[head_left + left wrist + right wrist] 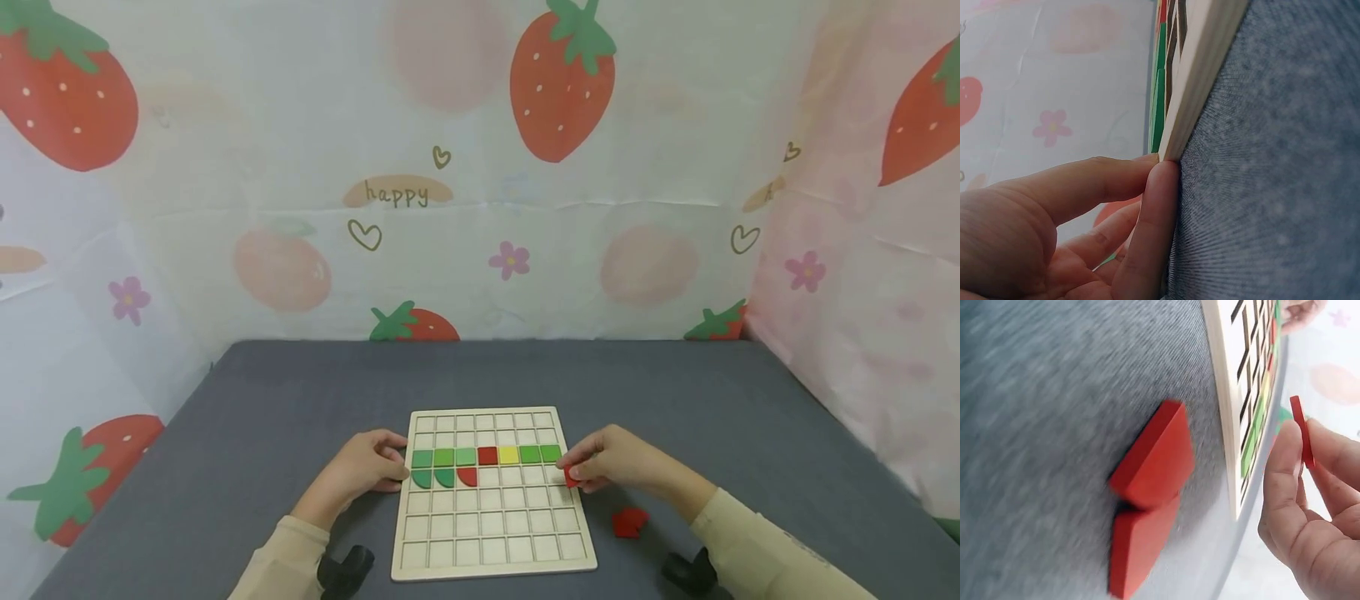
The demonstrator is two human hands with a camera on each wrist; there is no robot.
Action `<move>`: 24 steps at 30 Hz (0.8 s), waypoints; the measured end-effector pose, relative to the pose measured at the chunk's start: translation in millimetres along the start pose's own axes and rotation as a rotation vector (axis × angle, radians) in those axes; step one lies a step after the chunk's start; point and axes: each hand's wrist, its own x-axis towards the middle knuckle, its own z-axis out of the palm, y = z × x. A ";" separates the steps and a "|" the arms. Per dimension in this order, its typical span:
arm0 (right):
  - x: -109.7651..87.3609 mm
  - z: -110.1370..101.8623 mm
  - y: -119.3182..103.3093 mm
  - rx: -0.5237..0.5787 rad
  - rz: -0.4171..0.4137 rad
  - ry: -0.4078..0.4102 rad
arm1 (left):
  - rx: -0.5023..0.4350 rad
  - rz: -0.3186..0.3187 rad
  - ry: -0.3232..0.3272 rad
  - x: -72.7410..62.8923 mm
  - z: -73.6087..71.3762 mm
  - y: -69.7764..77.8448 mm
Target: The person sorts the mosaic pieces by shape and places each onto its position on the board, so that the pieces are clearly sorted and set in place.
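A pale wooden board with a square grid [492, 525] lies on the table. My left hand [371, 462] pinches its left edge between thumb and finger, fingertips beside a green tile [1159, 112]. One row holds green squares [444, 457], a dark red square [487, 456] and a yellow square [509, 455]. Beneath them sit two green quarter-round tiles [446, 477] and a red one [468, 476]. Over the board's right edge, my right hand [618, 461] pinches a thin red tile [1302, 432] between thumb and finger; its full outline is hidden by the fingers.
Two loose red tiles [1160, 462] lie touching each other on the grey tablecloth [300, 392], right of the board. Black wrist devices [347, 572] show near both sleeves. A strawberry-print curtain [480, 208] stands behind and at the sides.
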 end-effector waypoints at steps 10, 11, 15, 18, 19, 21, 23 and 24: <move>18.7 14.7 -6.6 0.089 0.002 0.078 | 0.000 0.004 0.000 -0.4 0.2 0.8; 20.4 16.5 -7.7 0.093 -0.001 0.092 | 0.001 0.003 0.001 -0.4 0.2 0.9; 27.7 23.7 -13.2 0.104 -0.012 0.121 | 0.005 0.003 0.000 -0.8 -0.5 0.4; 34.0 29.4 -17.7 0.130 -0.007 0.120 | 0.001 0.011 -0.005 -1.3 -1.6 -0.1; 36.1 31.6 -18.8 0.143 -0.001 0.118 | -0.001 0.013 -0.008 -1.5 -1.8 -0.1; 40.0 36.3 -20.3 0.160 0.011 0.113 | -0.005 0.020 -0.016 -1.9 -1.9 -0.1; 43.2 41.3 -22.3 0.171 0.019 0.109 | -0.009 0.018 -0.020 -2.3 -1.9 0.0; 44.8 43.8 -23.3 0.170 0.023 0.110 | -0.009 0.016 -0.021 -2.4 -2.0 0.1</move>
